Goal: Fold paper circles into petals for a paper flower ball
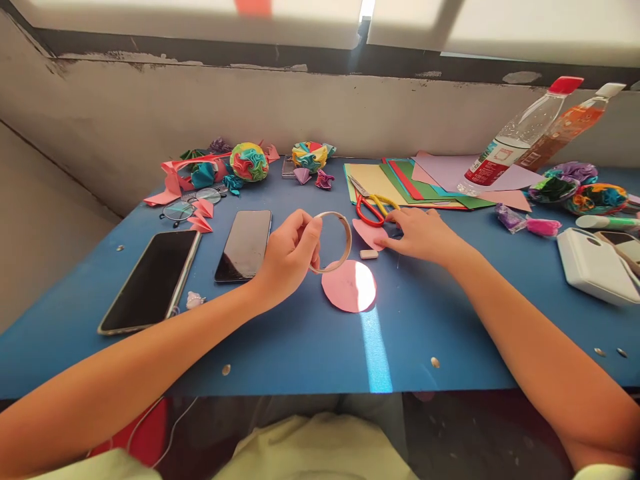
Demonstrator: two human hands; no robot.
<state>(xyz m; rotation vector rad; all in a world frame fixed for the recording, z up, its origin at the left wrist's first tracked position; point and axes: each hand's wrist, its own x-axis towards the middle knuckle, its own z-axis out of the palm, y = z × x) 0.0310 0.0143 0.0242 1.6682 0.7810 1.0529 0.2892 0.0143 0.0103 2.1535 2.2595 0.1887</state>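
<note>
My left hand (290, 250) is closed round the near side of a roll of tape (345, 230), held on edge above the table. Beneath it lies a round pink paper disc (349, 288), crossed by a strip of sunlight. My right hand (425, 235) is over a smaller pink paper piece (369, 233), thumb at its right edge and fingers apart. Its forefinger reaches the handles of the scissors (373, 205), which have one red and one yellow loop. A small white eraser (369, 255) sits between the two pink papers.
Two phones (153, 280) and glasses (180, 210) lie at left. Folded paper balls (249, 162) stand along the back. Coloured paper sheets (373, 177) spread behind the scissors, near two tilted bottles (500, 157). A white box-shaped device (595, 267) is at right.
</note>
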